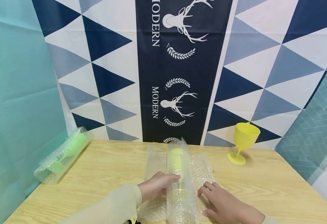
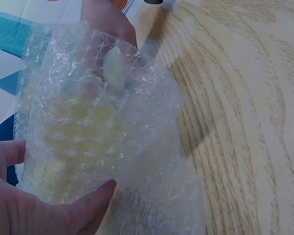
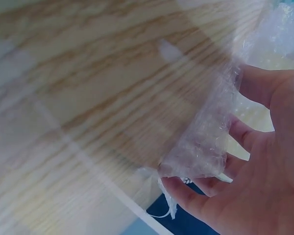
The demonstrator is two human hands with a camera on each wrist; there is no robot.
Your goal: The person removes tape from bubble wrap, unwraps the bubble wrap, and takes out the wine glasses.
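At the near edge, one small black-and-yellow thing is mostly cut off, so I cannot tell what it is. Past it, two hands work one yellow roll, which lies lengthwise at the middle of the table. The left hand holds the roll, thumb across its top; the right hand is loosely spread, thumb apart from the fingers, fingertips at the edge of the bubble wrap that spreads flat on both sides. Wrapping seems partway through: the next move likely calls for lifting that loose side snugly over while the left hand keeps the roll from unwinding. Farther off lie one green roll, wrapped, at the left, and one bare yellow goblet, upright at the right. Behind hangs one patterned cloth, two deer heads showing.
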